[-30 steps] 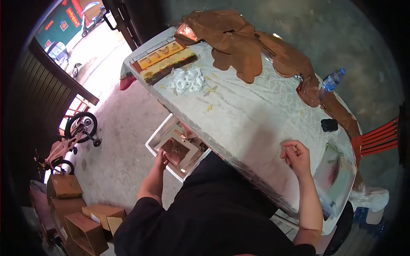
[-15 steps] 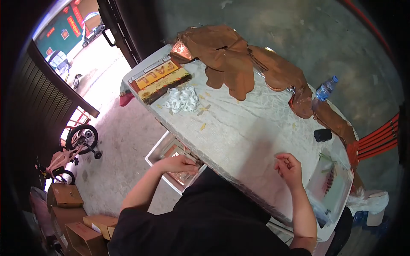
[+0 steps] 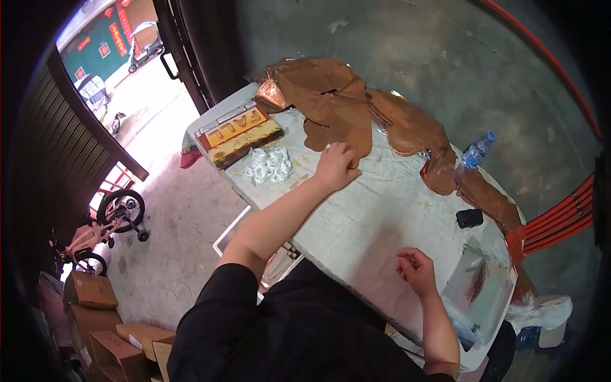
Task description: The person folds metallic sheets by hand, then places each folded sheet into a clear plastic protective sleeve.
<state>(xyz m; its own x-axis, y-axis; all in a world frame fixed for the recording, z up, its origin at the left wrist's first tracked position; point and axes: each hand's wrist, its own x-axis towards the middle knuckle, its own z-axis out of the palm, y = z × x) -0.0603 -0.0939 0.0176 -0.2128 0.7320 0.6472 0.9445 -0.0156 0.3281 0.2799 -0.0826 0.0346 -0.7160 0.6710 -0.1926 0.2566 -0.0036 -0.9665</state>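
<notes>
My left hand (image 3: 337, 168) reaches across the table, its fingers bent onto the lower edge of a flat brown foil balloon (image 3: 328, 95). The fingertips are partly hidden, so how firmly they grip does not show. Just left of that hand lies a heap of white ribbon rolls (image 3: 270, 164). Close to the table's near side, my right hand (image 3: 417, 270) hovers with loosely curled fingers apart and nothing visible in them. More flat brown foil balloons (image 3: 417, 118) run along the far edge. A box lettered FALL (image 3: 238, 134) sits at the far left corner.
The table (image 3: 344, 223) has a pale cover. On its right are a black object (image 3: 470, 218), a water bottle (image 3: 478, 150) and a clear plastic bag (image 3: 474, 286). A white bin (image 3: 224, 239) stands below the near edge. Cardboard boxes (image 3: 92, 290) and a child's bicycle (image 3: 102, 232) are on the floor.
My left hand has moved from above the white bin, forward and right over the table, to the brown foil. My right hand stays near the table's front. The view has shifted slightly.
</notes>
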